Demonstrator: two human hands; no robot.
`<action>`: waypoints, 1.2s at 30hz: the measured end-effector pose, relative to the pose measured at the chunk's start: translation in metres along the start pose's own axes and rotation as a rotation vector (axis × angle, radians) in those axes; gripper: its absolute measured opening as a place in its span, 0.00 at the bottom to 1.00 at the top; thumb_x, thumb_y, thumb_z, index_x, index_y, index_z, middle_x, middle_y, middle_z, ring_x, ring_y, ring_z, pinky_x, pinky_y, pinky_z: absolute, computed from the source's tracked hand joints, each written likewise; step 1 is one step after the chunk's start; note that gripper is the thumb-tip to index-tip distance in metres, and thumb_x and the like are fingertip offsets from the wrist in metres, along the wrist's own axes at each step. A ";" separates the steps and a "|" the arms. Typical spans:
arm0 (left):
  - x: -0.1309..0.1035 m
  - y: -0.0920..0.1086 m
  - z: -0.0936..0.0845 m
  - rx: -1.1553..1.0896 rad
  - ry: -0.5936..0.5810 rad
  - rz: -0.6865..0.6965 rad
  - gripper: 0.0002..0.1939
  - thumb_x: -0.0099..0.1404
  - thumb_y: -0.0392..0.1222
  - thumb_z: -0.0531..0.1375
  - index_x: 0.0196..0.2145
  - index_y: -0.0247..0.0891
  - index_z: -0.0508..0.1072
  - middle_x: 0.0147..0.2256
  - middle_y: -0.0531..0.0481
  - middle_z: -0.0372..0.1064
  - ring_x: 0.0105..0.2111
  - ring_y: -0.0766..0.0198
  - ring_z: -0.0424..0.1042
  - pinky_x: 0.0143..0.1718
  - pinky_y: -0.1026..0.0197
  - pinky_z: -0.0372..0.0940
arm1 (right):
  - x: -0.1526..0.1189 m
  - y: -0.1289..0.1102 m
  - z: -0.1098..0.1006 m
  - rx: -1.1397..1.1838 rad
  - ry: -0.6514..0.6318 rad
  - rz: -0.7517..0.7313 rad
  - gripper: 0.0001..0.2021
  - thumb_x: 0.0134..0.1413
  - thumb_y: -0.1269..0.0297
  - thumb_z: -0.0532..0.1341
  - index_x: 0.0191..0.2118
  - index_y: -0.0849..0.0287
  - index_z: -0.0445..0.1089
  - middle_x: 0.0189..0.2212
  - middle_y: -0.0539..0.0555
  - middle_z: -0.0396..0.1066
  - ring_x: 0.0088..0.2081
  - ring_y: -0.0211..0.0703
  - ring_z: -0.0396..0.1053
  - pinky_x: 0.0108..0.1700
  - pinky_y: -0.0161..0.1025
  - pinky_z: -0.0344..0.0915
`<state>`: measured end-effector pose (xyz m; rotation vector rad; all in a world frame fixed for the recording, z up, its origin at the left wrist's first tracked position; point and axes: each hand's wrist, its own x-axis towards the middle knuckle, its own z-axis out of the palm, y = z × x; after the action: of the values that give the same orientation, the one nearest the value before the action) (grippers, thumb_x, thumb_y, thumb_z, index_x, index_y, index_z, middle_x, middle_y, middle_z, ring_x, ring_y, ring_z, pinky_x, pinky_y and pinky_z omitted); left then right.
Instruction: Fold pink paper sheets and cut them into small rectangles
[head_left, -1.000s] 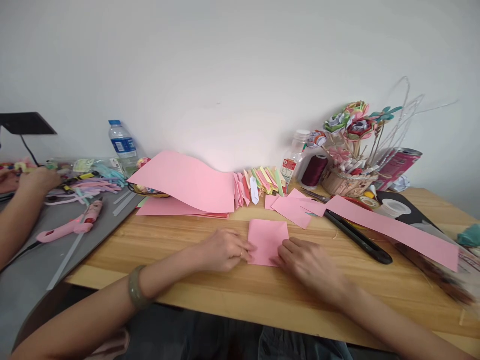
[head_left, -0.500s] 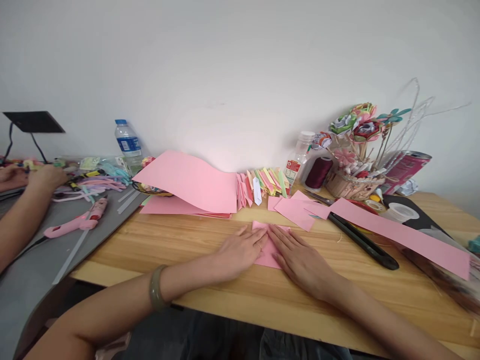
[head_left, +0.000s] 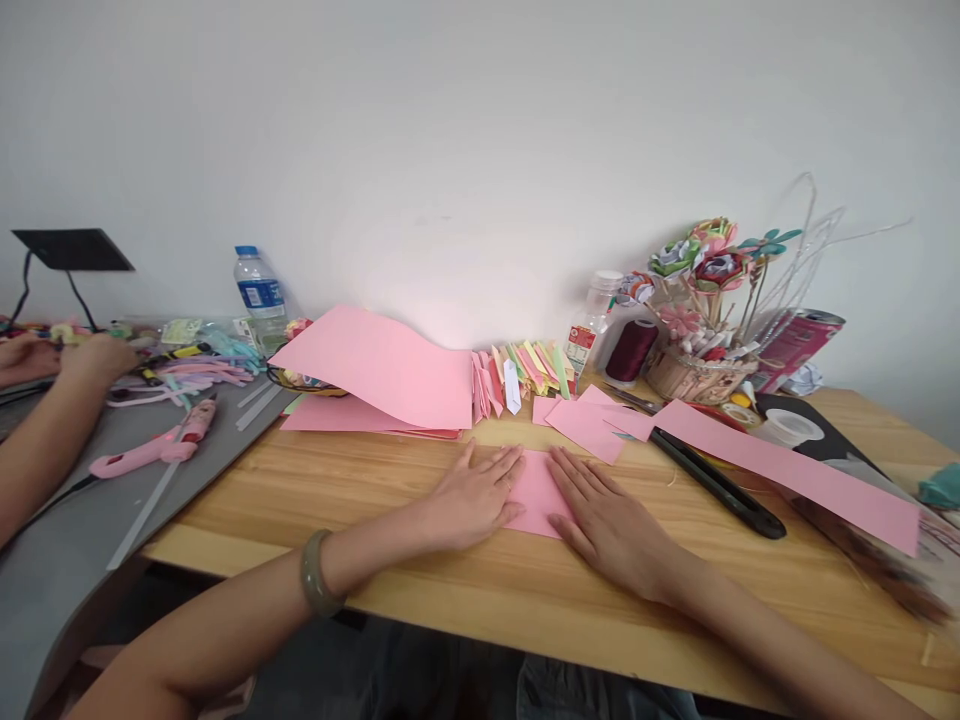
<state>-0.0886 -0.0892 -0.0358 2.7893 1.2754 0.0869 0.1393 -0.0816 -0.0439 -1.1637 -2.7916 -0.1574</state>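
A small pink paper [head_left: 536,495] lies flat on the wooden table, near its front edge. On its left side rests my left hand [head_left: 471,498], fingers spread and pressed down flat. My right hand [head_left: 609,510] lies over the paper's right side, also flat with the thumb apart. Between the two hands the paper's middle shows. Just behind are more pink pieces [head_left: 589,430], overlapping one another. Large pink sheets [head_left: 382,375] are stacked at the back left, beside a row of folded coloured strips [head_left: 532,370].
A black-handled cutter [head_left: 720,485] and a long pink strip [head_left: 795,465] lie at right. Behind stand a thread spool [head_left: 632,350] and a basket of paper flowers [head_left: 701,375]. At left are a pink glue gun [head_left: 154,450], a water bottle [head_left: 259,290] and another person's hands [head_left: 94,360].
My hands have moved apart, outward from the middle of the small pink paper, so more of it shows between them. The view has shifted slightly.
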 end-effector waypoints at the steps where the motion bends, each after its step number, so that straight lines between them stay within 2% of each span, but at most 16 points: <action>1: 0.000 -0.001 0.001 -0.005 0.006 -0.007 0.30 0.69 0.53 0.35 0.63 0.34 0.41 0.63 0.40 0.36 0.63 0.57 0.37 0.59 0.42 0.30 | -0.004 0.002 -0.001 -0.001 -0.006 0.000 0.31 0.61 0.52 0.43 0.62 0.72 0.47 0.61 0.67 0.45 0.62 0.49 0.42 0.60 0.50 0.48; 8: -0.001 -0.006 0.000 -0.054 -0.023 -0.010 0.33 0.67 0.58 0.34 0.63 0.35 0.40 0.63 0.40 0.34 0.63 0.56 0.33 0.58 0.41 0.27 | -0.015 0.009 -0.006 -0.029 -0.051 -0.009 0.31 0.61 0.51 0.42 0.63 0.69 0.43 0.62 0.63 0.43 0.63 0.48 0.39 0.61 0.52 0.45; 13: -0.004 -0.005 -0.004 -0.094 -0.037 -0.087 0.40 0.64 0.63 0.36 0.63 0.31 0.37 0.63 0.40 0.31 0.63 0.55 0.29 0.59 0.42 0.25 | -0.015 0.012 -0.006 0.022 -0.048 -0.025 0.32 0.60 0.50 0.44 0.64 0.66 0.41 0.63 0.61 0.42 0.63 0.49 0.37 0.61 0.53 0.42; 16: -0.006 -0.009 -0.010 -0.135 -0.085 -0.086 0.41 0.63 0.65 0.38 0.63 0.34 0.36 0.64 0.42 0.30 0.63 0.55 0.28 0.59 0.42 0.24 | -0.015 0.018 -0.011 0.079 -0.104 -0.049 0.33 0.59 0.49 0.44 0.64 0.62 0.37 0.63 0.60 0.40 0.63 0.49 0.36 0.61 0.53 0.40; 19: -0.006 -0.015 -0.019 -0.169 -0.161 -0.075 0.38 0.63 0.64 0.41 0.63 0.39 0.37 0.64 0.48 0.31 0.63 0.54 0.25 0.59 0.40 0.25 | -0.013 0.023 -0.019 0.123 -0.201 -0.058 0.34 0.59 0.47 0.43 0.65 0.60 0.35 0.64 0.58 0.37 0.63 0.49 0.36 0.61 0.55 0.38; 23: -0.004 -0.018 -0.026 -0.181 -0.200 -0.081 0.33 0.66 0.55 0.44 0.63 0.40 0.40 0.64 0.51 0.33 0.63 0.54 0.24 0.58 0.39 0.26 | -0.011 0.026 -0.025 0.157 -0.275 -0.060 0.34 0.59 0.46 0.42 0.64 0.62 0.34 0.64 0.59 0.33 0.63 0.50 0.32 0.61 0.55 0.36; 27: -0.001 -0.017 -0.023 -0.165 -0.104 -0.112 0.26 0.67 0.45 0.46 0.61 0.44 0.48 0.63 0.54 0.41 0.63 0.56 0.29 0.58 0.37 0.28 | -0.012 0.028 -0.025 0.197 -0.266 -0.065 0.34 0.59 0.47 0.44 0.64 0.61 0.35 0.64 0.60 0.33 0.63 0.51 0.33 0.61 0.55 0.37; 32: 0.007 -0.015 -0.016 -0.081 0.096 -0.143 0.18 0.68 0.38 0.46 0.52 0.45 0.65 0.56 0.54 0.59 0.61 0.55 0.45 0.58 0.38 0.34 | -0.011 0.026 -0.027 0.230 -0.264 -0.056 0.35 0.58 0.47 0.45 0.64 0.61 0.37 0.64 0.59 0.35 0.63 0.52 0.35 0.61 0.57 0.37; 34: 0.011 -0.015 -0.015 -0.029 0.162 -0.137 0.16 0.68 0.36 0.46 0.46 0.43 0.70 0.52 0.53 0.65 0.59 0.55 0.51 0.59 0.40 0.37 | -0.014 0.030 -0.027 0.229 -0.209 -0.023 0.33 0.58 0.48 0.45 0.64 0.59 0.40 0.63 0.58 0.41 0.63 0.51 0.39 0.61 0.57 0.38; 36: 0.014 -0.018 -0.013 0.008 0.216 -0.116 0.14 0.67 0.35 0.48 0.39 0.41 0.74 0.49 0.52 0.68 0.57 0.56 0.55 0.59 0.42 0.41 | -0.022 0.041 -0.026 0.207 -0.076 0.071 0.28 0.60 0.51 0.44 0.63 0.57 0.48 0.61 0.57 0.49 0.61 0.50 0.47 0.60 0.57 0.43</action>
<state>-0.0937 -0.0665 -0.0240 2.7659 1.4833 0.3862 0.1855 -0.0724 -0.0193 -1.2377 -2.7441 0.1813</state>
